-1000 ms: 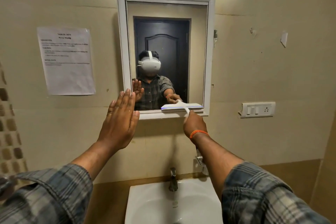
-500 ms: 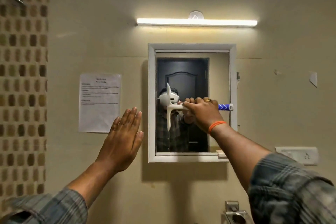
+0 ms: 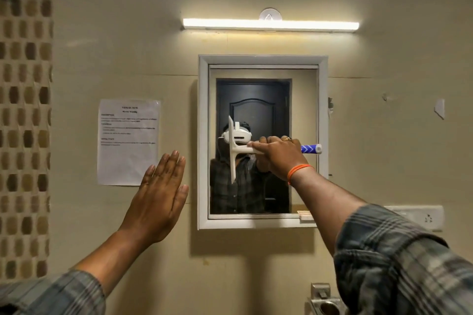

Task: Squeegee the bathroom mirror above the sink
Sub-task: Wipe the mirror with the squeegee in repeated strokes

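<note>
Nearest the camera, two plaid sleeves [image 3: 399, 263] reach forward from the bottom corners. The left hand [image 3: 160, 197] is raised flat with fingers straight and together, holding nothing, its palm toward the wall just left of the mirror frame. The right hand [image 3: 277, 155], with an orange band [image 3: 298, 171] at the wrist and a ring on one finger, has its grip wrapped round the handle of the squeegee [image 3: 234, 148]. The handle lies level, its blue-and-white end sticking out to the right of the fist, and the white blade stands upright against the left half of the mirror [image 3: 263, 140], about mid-height.

Compared with half a second ago, little has changed: the blade sits a touch further left on the glass, and both hands hold much the same pose. A second ago the blade lay flat along the mirror's bottom edge, with the sink and tap in view; now the view is tilted higher and they are out of frame.

A metal holder [image 3: 323, 300] shows at the bottom edge. On the beige wall a printed sheet [image 3: 128, 142] hangs left of the mirror, a switch plate [image 3: 422, 217] sits lower right, and a lit tube light [image 3: 271, 25] runs above. Mosaic tiles [image 3: 24, 110] line the far left.
</note>
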